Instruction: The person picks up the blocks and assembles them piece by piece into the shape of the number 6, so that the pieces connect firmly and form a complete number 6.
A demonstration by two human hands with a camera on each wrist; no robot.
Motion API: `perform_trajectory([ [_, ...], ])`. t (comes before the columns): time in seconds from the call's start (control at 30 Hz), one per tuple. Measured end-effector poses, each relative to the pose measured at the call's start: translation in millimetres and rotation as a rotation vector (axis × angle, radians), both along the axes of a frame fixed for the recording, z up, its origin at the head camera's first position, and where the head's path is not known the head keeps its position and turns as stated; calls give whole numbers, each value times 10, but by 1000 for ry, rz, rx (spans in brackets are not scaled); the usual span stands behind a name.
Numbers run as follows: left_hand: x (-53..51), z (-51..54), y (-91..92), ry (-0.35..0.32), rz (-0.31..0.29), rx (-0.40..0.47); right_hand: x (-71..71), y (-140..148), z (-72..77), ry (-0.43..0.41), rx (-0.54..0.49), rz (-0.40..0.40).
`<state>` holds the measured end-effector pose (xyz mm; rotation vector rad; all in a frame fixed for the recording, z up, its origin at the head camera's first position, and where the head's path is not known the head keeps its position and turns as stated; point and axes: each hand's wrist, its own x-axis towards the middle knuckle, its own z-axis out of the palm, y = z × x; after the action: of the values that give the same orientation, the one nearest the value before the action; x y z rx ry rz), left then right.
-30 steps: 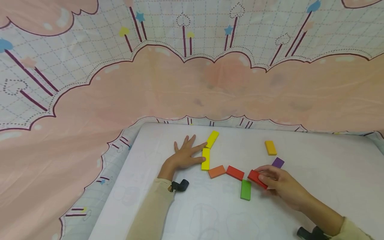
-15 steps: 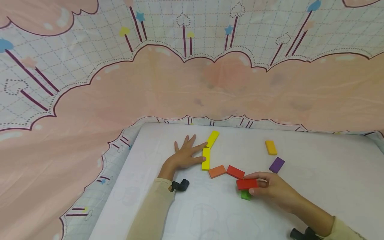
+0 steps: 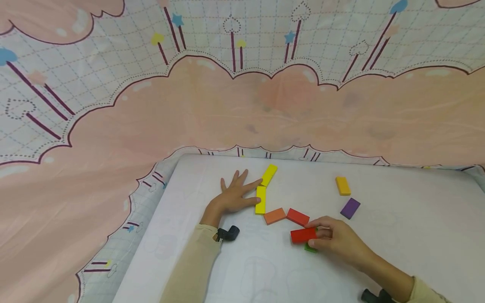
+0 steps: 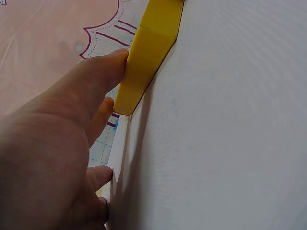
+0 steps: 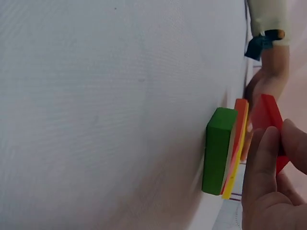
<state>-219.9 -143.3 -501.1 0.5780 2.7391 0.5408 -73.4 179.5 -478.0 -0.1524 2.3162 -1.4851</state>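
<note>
Only right wrist view shows green block (image 5: pixel 217 155) plainly.

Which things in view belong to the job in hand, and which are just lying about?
In the job, by the look of it:
left hand, at near yellow block and far yellow block
right hand, holding one red block
other red block, orange block, green block

Lying about, apparently:
purple block
amber block
Both untouched, apart from the others.

Smooth green block (image 5: pixel 217 155), matt white tabletop (image 5: pixel 96 115)
</note>
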Motion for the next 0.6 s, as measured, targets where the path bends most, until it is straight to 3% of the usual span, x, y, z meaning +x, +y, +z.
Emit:
perform_trajectory([
  [0.27, 9, 1, -1, 4, -3, 6, 35, -129, 12, 186, 255, 31],
  [0.47, 8, 6, -1, 0, -2, 10, 52, -242, -7, 226, 419, 36],
  [0.6, 5, -1, -3, 3, -4, 9, 71, -283, -37, 264, 467, 51],
])
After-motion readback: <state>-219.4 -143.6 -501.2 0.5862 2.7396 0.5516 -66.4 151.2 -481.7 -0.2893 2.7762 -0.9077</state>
